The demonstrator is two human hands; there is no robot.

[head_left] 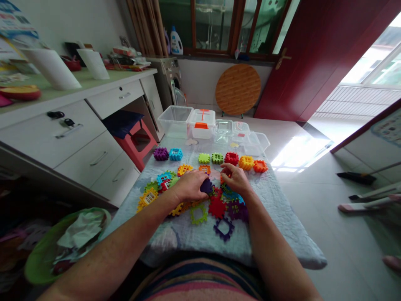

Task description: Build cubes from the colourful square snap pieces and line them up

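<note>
From the head view, we have a row of built cubes (216, 158) standing beyond our hands, while a loose heap of flat plastic pieces (216, 207) remains below them. Our left hand (189, 186) closes on a dark purple piece (206, 186); our right hand (236, 179) curls just beside it, its grip unclear. Quilted blue cloth (275, 209) lies underneath, with clear plastic boxes (175, 119) past the row and white drawers (94, 142) to our left.

I'm seeing smooth glossy plastic building tiles (246, 163) on a matt quilted cloth (275, 209), near clear plastic boxes (174, 119).
</note>
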